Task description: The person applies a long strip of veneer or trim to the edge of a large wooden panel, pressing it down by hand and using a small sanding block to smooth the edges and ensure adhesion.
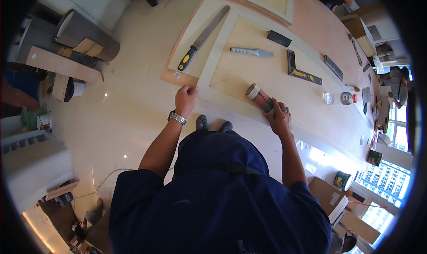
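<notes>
My right hand is wrapped round the lower end of a cylindrical can with a worn red and grey label, tilted over the near edge of the framed wooden panel. My left hand, a metal watch on its wrist, is closed at the panel's near left corner; whatever its fingertips pinch, if anything, is hidden. Beyond it lies a long flat-bladed tool with a black and yellow handle. A grey-handled tool, a dark block and an L-shaped square rest on the panel.
Farther right on the table are a clear bottle with a red cap and another dark block. A second framed panel lies at the back. Boards and a large dark cylinder stand left. A person is at far right.
</notes>
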Demonstrator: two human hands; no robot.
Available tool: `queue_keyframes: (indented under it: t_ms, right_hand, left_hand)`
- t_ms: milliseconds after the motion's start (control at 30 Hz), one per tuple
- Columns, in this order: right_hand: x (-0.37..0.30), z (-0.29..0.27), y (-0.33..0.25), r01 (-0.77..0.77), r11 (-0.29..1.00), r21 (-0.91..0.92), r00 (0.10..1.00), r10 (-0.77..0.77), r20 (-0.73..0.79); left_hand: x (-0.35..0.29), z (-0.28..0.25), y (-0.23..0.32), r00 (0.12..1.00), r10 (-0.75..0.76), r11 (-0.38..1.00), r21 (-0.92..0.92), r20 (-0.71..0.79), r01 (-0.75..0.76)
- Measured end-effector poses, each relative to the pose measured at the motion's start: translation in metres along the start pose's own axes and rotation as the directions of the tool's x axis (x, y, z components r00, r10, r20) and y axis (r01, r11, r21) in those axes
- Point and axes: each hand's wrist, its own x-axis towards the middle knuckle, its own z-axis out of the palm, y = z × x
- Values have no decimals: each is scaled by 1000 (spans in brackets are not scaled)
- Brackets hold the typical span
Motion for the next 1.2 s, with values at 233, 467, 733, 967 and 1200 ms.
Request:
queue_keyframes:
  t_ms: [233, 467, 733, 967, 1200]
  right_hand:
    - [5, -31, -84, 366, 914, 177, 924, -334, -185]
    - [37, 37, -141, 550, 835, 21, 829, -543, -135]
    - [47, 52, -135, 510, 854, -106, 857, -492, 153]
    - [56, 9, -147, 554, 832, 29, 816, -550, 179]
    - [46, 51, -108, 616, 750, -243, 788, -592, 170]
  left_hand:
    - [-34, -26, -9, 974, -220, 941, -275, -58, 196]
    - [-109, -59, -77, 928, -358, 922, -196, -104, 334]
    - [-234, -64, -197, 770, -633, 773, -123, -83, 622]
    - [-281, -52, -279, 889, -409, 670, 729, 204, 141]
    - [-196, -51, -216, 949, -264, 816, 565, 173, 124]
